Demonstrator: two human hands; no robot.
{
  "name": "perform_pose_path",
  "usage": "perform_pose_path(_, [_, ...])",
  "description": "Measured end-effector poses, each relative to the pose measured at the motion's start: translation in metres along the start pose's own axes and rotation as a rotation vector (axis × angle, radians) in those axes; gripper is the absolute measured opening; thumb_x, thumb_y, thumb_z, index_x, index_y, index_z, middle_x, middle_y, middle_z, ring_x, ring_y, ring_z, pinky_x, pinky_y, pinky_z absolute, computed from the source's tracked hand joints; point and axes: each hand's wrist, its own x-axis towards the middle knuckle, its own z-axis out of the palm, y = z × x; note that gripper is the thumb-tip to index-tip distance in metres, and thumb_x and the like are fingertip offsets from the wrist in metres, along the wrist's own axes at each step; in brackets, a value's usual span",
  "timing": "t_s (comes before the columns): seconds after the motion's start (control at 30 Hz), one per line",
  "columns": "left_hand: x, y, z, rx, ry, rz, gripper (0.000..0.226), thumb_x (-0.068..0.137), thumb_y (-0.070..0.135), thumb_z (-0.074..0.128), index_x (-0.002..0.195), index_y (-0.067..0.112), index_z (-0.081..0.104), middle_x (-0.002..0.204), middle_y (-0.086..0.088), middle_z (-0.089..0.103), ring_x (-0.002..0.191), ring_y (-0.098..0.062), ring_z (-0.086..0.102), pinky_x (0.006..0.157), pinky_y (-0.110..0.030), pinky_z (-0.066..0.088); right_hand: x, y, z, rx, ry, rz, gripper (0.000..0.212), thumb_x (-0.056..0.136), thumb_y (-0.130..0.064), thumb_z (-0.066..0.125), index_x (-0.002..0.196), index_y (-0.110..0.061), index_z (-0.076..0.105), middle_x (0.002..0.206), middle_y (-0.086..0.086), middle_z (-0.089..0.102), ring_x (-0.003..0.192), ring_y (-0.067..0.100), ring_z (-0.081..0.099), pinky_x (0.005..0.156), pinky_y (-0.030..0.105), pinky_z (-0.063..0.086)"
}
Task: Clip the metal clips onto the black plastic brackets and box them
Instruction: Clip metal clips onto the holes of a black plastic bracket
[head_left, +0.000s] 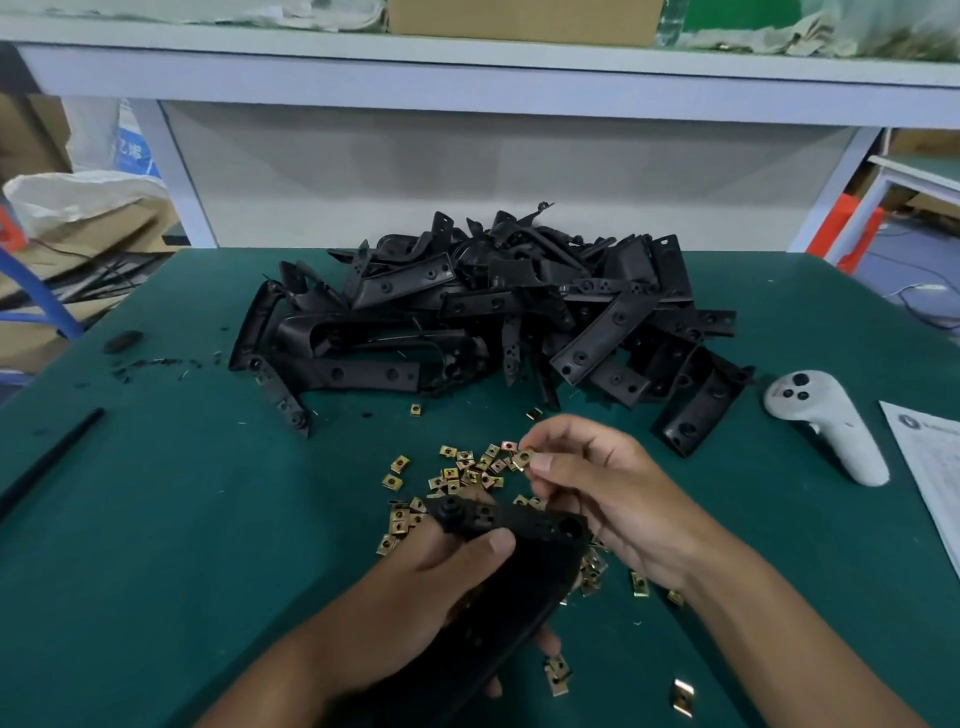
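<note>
Now at the green bench (156, 519), both hands low over the scattered clips (457, 475). My left hand (415, 597) grips a bracket (511, 525), thumb laid across its upper face, fingers curled under it. The bracket's far end points up and away from me, with a round boss and holes showing on its face. It hangs just above the clips, not resting on the bench.

My right hand (608, 499) pinches one clip (523, 458) between thumb and forefinger, the other fingers loosely curled. That clip sits just beyond the bracket's far end, near it but apart.

Loose clips lie in a loose patch under and around my hands; a few strays sit nearer me at right (683, 696), and one lies alone near the pile (415, 410).

Bracket pile (493, 312) fills the far middle of the bench, tangled, well apart from my hands.

White controller (826, 426) lies to the right of the pile, a paper sheet (930, 467) at the bench's right edge. Black rod (52, 462) lies at far left, small black bits (150, 364) beyond it.
</note>
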Motion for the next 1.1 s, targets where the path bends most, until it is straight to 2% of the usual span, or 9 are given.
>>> perform_pose_path(0.1, [0.004, -0.002, 0.001, 0.079, 0.025, 0.042, 0.023, 0.102, 0.038, 0.060, 0.116, 0.020, 0.059, 0.109, -0.024, 0.072, 0.093, -0.038, 0.074, 0.062, -0.036, 0.063, -0.001, -0.001, 0.000, -0.063, -0.028, 0.007, 0.021, 0.093, -0.005, 0.065, 0.092, -0.023, 0.076, 0.083, -0.005, 0.065, 0.075, 0.004, 0.059, 0.064, 0.017, 0.050])
perform_pose_path(0.17, [0.007, -0.003, 0.001, 0.106, 0.038, 0.080, 0.031, 0.099, 0.034, 0.065, 0.120, 0.012, 0.061, 0.110, -0.023, 0.072, 0.092, -0.037, 0.074, 0.068, -0.037, 0.062, -0.002, -0.003, 0.000, -0.103, -0.062, 0.001, 0.029, 0.096, 0.000, 0.060, 0.090, -0.023, 0.075, 0.082, -0.007, 0.063, 0.072, 0.001, 0.057, 0.061, 0.015, 0.045])
perform_pose_path(0.27, [0.008, -0.004, 0.002, 0.151, 0.037, 0.122, 0.028, 0.098, 0.033, 0.067, 0.119, 0.014, 0.068, 0.112, -0.020, 0.072, 0.092, -0.032, 0.074, 0.079, -0.038, 0.061, -0.005, -0.006, 0.000, -0.139, -0.116, 0.014, 0.013, 0.094, -0.011, 0.065, 0.092, -0.020, 0.074, 0.080, -0.013, 0.065, 0.071, -0.003, 0.058, 0.060, 0.013, 0.045])
perform_pose_path(0.33, [0.006, -0.003, 0.004, 0.207, 0.070, 0.123, 0.033, 0.096, 0.044, 0.065, 0.119, 0.020, 0.069, 0.114, -0.025, 0.070, 0.094, -0.030, 0.073, 0.079, -0.038, 0.061, -0.006, -0.006, 0.000, -0.150, -0.142, 0.021, 0.006, 0.092, -0.017, 0.068, 0.095, -0.017, 0.073, 0.079, -0.014, 0.067, 0.069, -0.004, 0.060, 0.058, 0.011, 0.046])
perform_pose_path(0.5, [0.002, -0.001, 0.006, 0.268, 0.114, 0.062, 0.044, 0.090, 0.064, 0.060, 0.119, 0.032, 0.065, 0.112, -0.032, 0.065, 0.095, -0.038, 0.071, 0.068, -0.030, 0.059, -0.006, -0.006, 0.001, -0.203, -0.139, 0.043, 0.013, 0.087, -0.024, 0.074, 0.098, -0.018, 0.078, 0.090, -0.004, 0.073, 0.084, 0.009, 0.069, 0.071, 0.017, 0.053])
perform_pose_path(0.6, [0.001, 0.001, 0.007, 0.211, 0.034, 0.063, 0.038, 0.097, 0.055, 0.056, 0.122, 0.028, 0.065, 0.105, -0.024, 0.073, 0.092, -0.031, 0.075, 0.074, -0.032, 0.062, -0.007, -0.008, 0.000, -0.185, -0.147, 0.056, 0.015, 0.085, -0.028, 0.076, 0.098, -0.020, 0.080, 0.093, -0.003, 0.075, 0.086, 0.010, 0.071, 0.072, 0.018, 0.054])
perform_pose_path(0.8, [0.002, -0.001, 0.005, 0.239, 0.035, 0.077, 0.032, 0.103, 0.043, 0.051, 0.125, 0.024, 0.064, 0.109, -0.024, 0.073, 0.090, -0.040, 0.074, 0.080, -0.044, 0.062, -0.008, -0.010, 0.003, -0.184, -0.137, 0.058, 0.016, 0.081, -0.033, 0.077, 0.093, -0.024, 0.081, 0.092, -0.004, 0.076, 0.085, 0.010, 0.072, 0.073, 0.018, 0.054])
perform_pose_path(0.93, [0.002, 0.000, 0.004, 0.229, 0.027, 0.098, 0.034, 0.101, 0.043, 0.053, 0.123, 0.019, 0.064, 0.106, -0.019, 0.075, 0.088, -0.035, 0.076, 0.073, -0.036, 0.063, -0.009, -0.010, 0.002, -0.222, -0.131, 0.043, 0.013, 0.082, -0.031, 0.077, 0.092, -0.024, 0.081, 0.094, -0.001, 0.077, 0.086, 0.010, 0.071, 0.074, 0.018, 0.054])
perform_pose_path(1.1, [0.003, 0.000, 0.001, 0.247, 0.032, 0.120, 0.034, 0.102, 0.043, 0.053, 0.121, 0.016, 0.065, 0.107, -0.024, 0.073, 0.087, -0.037, 0.075, 0.078, -0.042, 0.063, -0.007, -0.009, 0.000, -0.146, -0.113, 0.069, 0.016, 0.082, -0.027, 0.079, 0.094, -0.017, 0.081, 0.093, 0.005, 0.075, 0.086, 0.014, 0.071, 0.073, 0.021, 0.057])
